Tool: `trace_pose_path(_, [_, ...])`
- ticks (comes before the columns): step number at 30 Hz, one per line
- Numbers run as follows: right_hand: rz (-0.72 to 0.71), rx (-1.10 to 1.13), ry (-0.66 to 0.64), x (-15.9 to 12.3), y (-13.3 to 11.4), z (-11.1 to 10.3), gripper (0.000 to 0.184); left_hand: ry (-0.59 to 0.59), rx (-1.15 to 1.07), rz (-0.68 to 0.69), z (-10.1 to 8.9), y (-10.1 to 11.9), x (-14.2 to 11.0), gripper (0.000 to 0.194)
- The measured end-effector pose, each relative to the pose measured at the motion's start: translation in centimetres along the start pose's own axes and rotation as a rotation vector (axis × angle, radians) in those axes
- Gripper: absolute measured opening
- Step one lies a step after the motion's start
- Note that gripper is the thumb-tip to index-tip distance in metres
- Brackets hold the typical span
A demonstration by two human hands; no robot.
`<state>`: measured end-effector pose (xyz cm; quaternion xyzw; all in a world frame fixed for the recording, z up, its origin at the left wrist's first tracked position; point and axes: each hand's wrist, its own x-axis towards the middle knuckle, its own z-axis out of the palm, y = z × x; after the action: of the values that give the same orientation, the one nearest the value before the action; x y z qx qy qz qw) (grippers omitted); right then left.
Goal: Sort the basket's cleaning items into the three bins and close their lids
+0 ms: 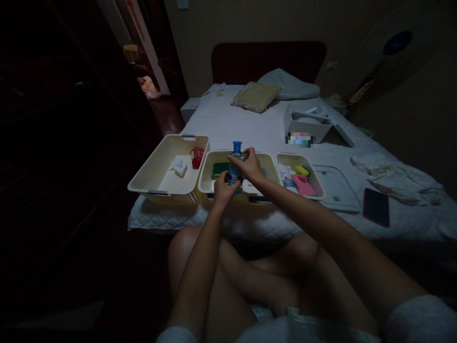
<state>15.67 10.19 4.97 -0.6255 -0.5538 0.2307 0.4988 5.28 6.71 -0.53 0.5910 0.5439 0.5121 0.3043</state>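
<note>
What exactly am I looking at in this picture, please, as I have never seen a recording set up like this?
There is no machine here: a person works with two bare hands. The single picture comes from a camera worn on that person's head, looking forward and down, so their forearms and legs show below.

The left hand grips the lower part of a blue bottle, while the right hand holds it higher up. The bottle is upright, at the middle basket.

On the bed stand two more baskets: the left one contains something white and a red item; the right one contains pink and yellow things, among others. Further right lies a dark, flat, tablet-like object.
</note>
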Motion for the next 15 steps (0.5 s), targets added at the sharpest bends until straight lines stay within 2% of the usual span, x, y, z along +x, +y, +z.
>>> trace_pose_path(6, [-0.001,0.069,-0.116,0.3,-0.1,0.3,0.058,0.054,-0.166,-0.045,-0.2,-0.4,0.1,0.044])
trace_pose_path(11, [0.131,0.296,-0.248,1.0,-0.3,-0.3,0.055,-0.079,-0.539,-0.19,-0.6,-0.3,0.4,0.045])
trace_pose_path(15, [0.229,0.466,-0.35,1.7,-0.4,-1.6,0.048,-0.168,-0.686,-0.264,-1.1,-0.4,0.4,0.044])
